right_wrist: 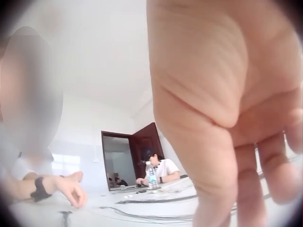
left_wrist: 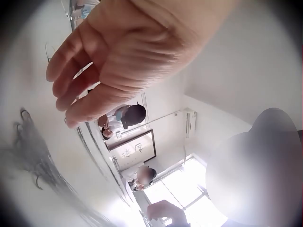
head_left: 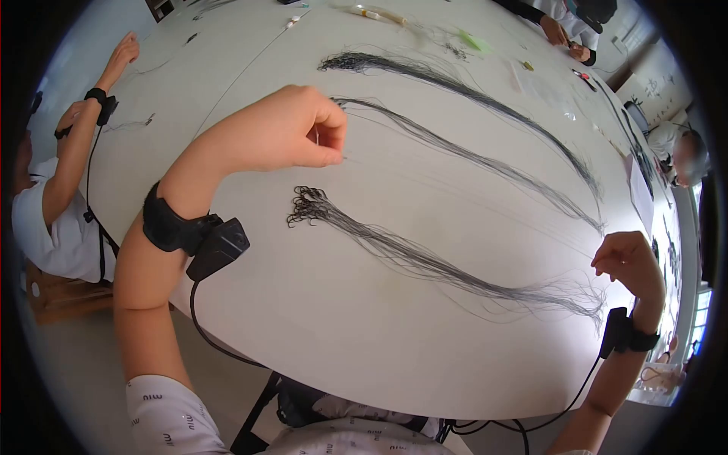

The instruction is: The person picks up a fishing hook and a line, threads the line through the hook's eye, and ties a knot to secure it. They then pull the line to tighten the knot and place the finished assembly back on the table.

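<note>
My left hand (head_left: 284,129) is raised over the table, thumb and fingertips pinched together on a thin fishing line. Faint strands run from there toward my right hand (head_left: 633,262), whose thumb and fingertips pinch the line's other end near the table's right side. Below my left hand lies a bundle of hooked lines (head_left: 455,273), its dark fish hooks (head_left: 309,205) fanned out at the left. A thinner bundle (head_left: 470,155) passes behind my left fingertips, its hook end partly hidden by them. In the left wrist view the fingers (left_wrist: 71,90) curl toward the thumb.
A third, thicker bundle (head_left: 455,91) lies farther back on the white table (head_left: 364,341). Behind it are a green scrap (head_left: 474,40) and a clear tube (head_left: 379,14). Other people sit at the left, far right and back. Cables hang from both wrist cameras.
</note>
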The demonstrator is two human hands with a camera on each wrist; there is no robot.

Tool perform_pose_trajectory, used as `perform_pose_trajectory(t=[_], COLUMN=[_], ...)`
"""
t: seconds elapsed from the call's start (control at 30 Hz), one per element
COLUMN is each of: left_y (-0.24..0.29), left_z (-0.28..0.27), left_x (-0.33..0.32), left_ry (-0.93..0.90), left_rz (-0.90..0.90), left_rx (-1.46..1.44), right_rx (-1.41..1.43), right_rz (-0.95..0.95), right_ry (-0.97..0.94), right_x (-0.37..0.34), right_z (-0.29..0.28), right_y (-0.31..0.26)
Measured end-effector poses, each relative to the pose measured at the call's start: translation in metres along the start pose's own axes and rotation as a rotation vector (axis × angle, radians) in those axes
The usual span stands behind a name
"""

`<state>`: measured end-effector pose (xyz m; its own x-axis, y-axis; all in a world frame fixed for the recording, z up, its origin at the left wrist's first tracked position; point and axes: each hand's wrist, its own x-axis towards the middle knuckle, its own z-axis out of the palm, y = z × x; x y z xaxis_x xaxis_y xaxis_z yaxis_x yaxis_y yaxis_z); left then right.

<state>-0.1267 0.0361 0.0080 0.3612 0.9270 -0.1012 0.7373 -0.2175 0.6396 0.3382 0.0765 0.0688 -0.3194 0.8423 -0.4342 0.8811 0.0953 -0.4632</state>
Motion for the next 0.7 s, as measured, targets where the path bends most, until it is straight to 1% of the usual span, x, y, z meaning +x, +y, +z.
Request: perform_pose_trajectory(t=[0.03,0.07,0.1,0.13,0.2,0.23,0.3,0.43,0.47,0.5,0.57,0.6,0.63,0.7], left_y=[-0.006,-0.012,-0.014,-0.018,-0.021,-0.019,-0.015,-0.023,-0.024,-0.024,-0.021,-0.02,-0.02,-0.024], left_z=[0.003,0.007,0.01,0.012,0.016,0.015,0.014,0.019,0.019,0.019,0.018,0.017,0.016,0.015], left_x=[-0.003,-0.006,-0.007,-0.009,-0.012,-0.013,-0.015,-0.02,-0.02,-0.02,-0.02,-0.02,-0.021,-0.023], left_ry=[0.003,-0.035,-0.071,-0.068,-0.045,-0.038,-0.12,-0.098,-0.11,-0.123,-0.132,-0.142,-0.142,-0.143], left_rz=[-0.005,-0.015,-0.024,-0.029,0.054,0.054,-0.006,0.001,0.007,0.013,0.001,-0.011,-0.011,0.05], left_rx=[-0.011,-0.036,-0.054,-0.061,-0.059,-0.052,0.004,0.021,0.012,0.003,-0.005,-0.017,-0.013,-0.011], right_rx=[-0.12,-0.22,-0.172,-0.214,-0.258,-0.257,-0.395,-0.398,-0.404,-0.403,-0.391,-0.375,-0.373,-0.359], right_rz=[0.019,0.008,0.039,0.075,0.142,0.134,0.174,0.195,0.163,0.162,0.097,-0.019,-0.02,-0.225], right_ry=[-0.032,-0.034,-0.014,-0.005,0.016,0.022,0.005,0.076,0.141,0.141,0.315,0.389,0.391,0.477], right_x=[0.0,-0.001,-0.002,-0.005,-0.012,-0.017,-0.024,-0.036,-0.038,-0.038,-0.035,-0.033,-0.031,-0.021], right_z=[-0.002,-0.003,-0.004,-0.006,-0.008,-0.006,0.001,0.019,0.022,0.025,0.031,0.036,0.04,0.049], right_y=[0.011,0.021,0.036,0.043,0.052,0.056,0.065,0.086,0.084,0.077,0.062,0.061,0.057,0.038])
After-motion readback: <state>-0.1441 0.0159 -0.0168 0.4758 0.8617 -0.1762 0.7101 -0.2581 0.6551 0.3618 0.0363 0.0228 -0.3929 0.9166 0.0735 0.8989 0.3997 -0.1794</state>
